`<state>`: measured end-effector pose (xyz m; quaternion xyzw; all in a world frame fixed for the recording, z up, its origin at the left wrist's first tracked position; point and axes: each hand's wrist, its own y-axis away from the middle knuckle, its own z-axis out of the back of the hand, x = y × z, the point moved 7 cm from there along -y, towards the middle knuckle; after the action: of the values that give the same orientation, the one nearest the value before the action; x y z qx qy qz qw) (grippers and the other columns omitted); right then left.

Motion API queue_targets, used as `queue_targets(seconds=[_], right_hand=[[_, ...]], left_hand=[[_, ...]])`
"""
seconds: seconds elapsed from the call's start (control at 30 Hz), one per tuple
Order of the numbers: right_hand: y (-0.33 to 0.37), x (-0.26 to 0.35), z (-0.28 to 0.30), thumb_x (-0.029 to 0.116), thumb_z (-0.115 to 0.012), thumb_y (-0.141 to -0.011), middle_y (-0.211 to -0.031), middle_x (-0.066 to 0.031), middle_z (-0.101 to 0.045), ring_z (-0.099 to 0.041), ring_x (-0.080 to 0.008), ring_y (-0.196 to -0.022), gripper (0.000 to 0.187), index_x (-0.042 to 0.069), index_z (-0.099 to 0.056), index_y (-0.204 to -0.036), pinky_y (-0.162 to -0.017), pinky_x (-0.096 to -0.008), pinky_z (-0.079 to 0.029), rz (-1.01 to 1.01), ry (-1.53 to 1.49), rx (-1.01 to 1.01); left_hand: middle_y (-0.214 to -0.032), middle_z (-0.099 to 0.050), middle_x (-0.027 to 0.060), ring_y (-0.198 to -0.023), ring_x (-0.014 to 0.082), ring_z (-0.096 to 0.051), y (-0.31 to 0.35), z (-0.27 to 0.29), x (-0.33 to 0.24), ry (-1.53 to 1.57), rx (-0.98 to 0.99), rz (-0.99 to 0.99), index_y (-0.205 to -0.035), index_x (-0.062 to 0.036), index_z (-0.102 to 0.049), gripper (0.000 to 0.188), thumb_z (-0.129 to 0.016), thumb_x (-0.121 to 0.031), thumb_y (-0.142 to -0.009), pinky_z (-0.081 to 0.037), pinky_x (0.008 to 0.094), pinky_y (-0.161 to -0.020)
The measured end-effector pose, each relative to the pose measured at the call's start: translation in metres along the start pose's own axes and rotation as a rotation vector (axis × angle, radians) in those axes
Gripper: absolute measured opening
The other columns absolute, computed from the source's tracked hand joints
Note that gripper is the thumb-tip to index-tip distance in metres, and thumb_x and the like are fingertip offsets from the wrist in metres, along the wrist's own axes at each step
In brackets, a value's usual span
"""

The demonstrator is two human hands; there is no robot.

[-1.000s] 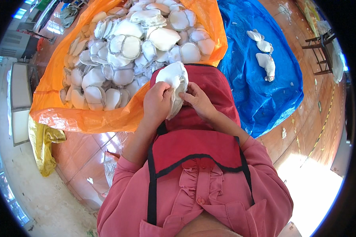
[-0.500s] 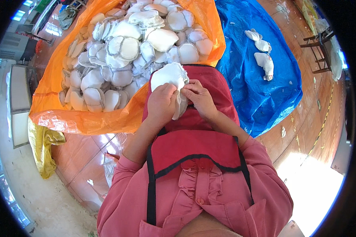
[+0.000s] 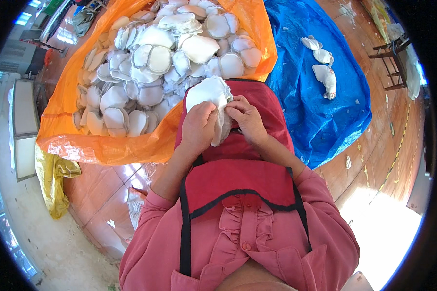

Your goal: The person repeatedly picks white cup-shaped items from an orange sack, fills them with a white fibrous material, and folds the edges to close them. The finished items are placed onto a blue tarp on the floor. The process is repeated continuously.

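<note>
Above my lap, my left hand is closed around a white padded fabric piece with a fuzzy greyish edge. Part of the piece hangs down between my two hands. At its right edge, my right hand pinches the rim between thumb and fingers. Whatever lies right under those fingertips is too small to make out. Beyond my left hand, a big heap of similar white pads, many rounded and stacked in small bunches, lies on an orange sheet.
A blue sheet spreads to the right, with a few white bundles on it. A red apron covers my lap. Farther right stands a dark wooden stool. A yellow sack lies by the wall at left.
My right hand has shifted very slightly along the edge of the white piece, which has tilted a little. The heap and both sheets look the same.
</note>
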<state>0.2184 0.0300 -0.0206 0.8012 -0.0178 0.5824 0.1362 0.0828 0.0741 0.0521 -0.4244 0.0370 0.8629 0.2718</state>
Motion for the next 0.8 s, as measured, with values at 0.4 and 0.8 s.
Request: queue_targets(seconds=[0.4,0.8], right_hand=[[-0.001,0.007,0.003,0.013,-0.068,-0.085,-0.112,-0.0092,-0.054,-0.057,-0.0199,-0.099,0.023,-0.002,-0.068,-0.101,-0.084,-0.0287,-0.049,0.151,0.319,-0.041],[0.001,0.002,0.017,0.001,-0.068,-0.068,-0.099,-0.0128,-0.057,-0.057,-0.0222,-0.079,0.013,-0.002,-0.061,-0.079,-0.067,-0.0313,-0.047,0.284,0.546,-0.316]], left_hand=[[-0.087,-0.062,0.0215,-0.085,0.0412,-0.059,-0.001,-0.005,0.010,0.075,0.064,0.095,-0.090,-0.0002,-0.057,0.017,-0.052,-0.016,-0.093,-0.046,0.0481,-0.072],[-0.083,-0.061,0.0188,-0.083,0.0397,-0.059,0.006,-0.014,-0.024,-0.075,0.095,-0.083,-0.085,-0.0016,-0.056,0.011,-0.054,-0.011,-0.088,-0.047,0.0498,-0.072]])
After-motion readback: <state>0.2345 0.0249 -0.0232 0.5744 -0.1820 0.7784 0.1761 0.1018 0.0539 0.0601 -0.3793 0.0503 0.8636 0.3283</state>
